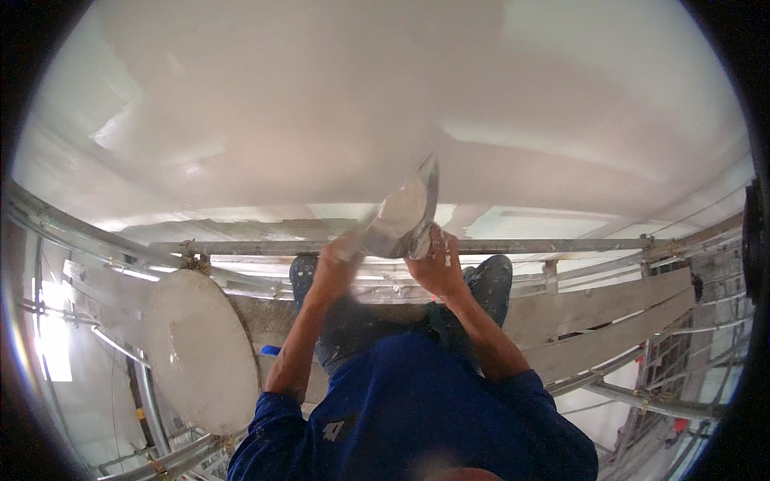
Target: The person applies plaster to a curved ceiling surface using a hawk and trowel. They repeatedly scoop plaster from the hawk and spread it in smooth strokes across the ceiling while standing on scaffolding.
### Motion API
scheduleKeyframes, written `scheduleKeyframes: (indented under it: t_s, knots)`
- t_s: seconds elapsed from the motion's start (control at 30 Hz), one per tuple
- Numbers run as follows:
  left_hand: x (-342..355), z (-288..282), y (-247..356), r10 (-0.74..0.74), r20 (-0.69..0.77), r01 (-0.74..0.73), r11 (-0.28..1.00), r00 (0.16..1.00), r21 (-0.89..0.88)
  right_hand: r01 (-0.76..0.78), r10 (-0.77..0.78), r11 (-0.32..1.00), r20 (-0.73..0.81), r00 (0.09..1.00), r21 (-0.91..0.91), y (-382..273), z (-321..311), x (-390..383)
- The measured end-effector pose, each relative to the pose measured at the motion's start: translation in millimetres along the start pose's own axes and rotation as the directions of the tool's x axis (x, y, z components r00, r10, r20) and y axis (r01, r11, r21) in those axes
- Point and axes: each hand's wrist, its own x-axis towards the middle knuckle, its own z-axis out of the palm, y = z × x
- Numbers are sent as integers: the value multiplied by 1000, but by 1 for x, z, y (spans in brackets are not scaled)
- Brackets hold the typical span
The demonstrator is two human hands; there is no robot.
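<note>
My left hand [335, 264], blurred, is closed at the lower left end of a shiny metal plastering blade [425, 180] carrying a lump of white plaster [401, 210]. At the blade's lower right, my right hand [435, 264] grips it too, with plaster smeared over the fingers; whether this is one tool or two overlapping cannot be made out. Above them spreads a white plastered surface [281, 104] with smooth, lighter and greyer patches. Both forearms rise from blue sleeves, over dark trousers spattered with white.
Scaffold tubes [561, 245] cross just beyond my hands. Grey planks [601, 305] lie beneath me and extend rightward. A round, plaster-coated board [196, 345] stands at my left, near a small blue object [270, 350]. More scaffolding and a bright opening [56, 329] show at the sides.
</note>
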Motion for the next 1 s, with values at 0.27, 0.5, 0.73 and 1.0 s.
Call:
scheduleKeyframes:
  t_s: [0.27,0.5,0.73,1.0]
  knots:
    - [-24,-30,41,-329,41,99,161,944,-982,-478,179,-79,484,856,875,25,9,37]
    - [-27,-58,79,-246,-94,-44,202,965,-978,-293,-58,741,493,868,604,15,16,20]
    - [-27,-75,85,-301,-236,-166,242,924,-956,-399,197,840,479,855,367,72,25,71]
    - [-42,-55,49,-248,-161,-106,220,955,-970,-399,320,846,262,911,355,114,11,162]
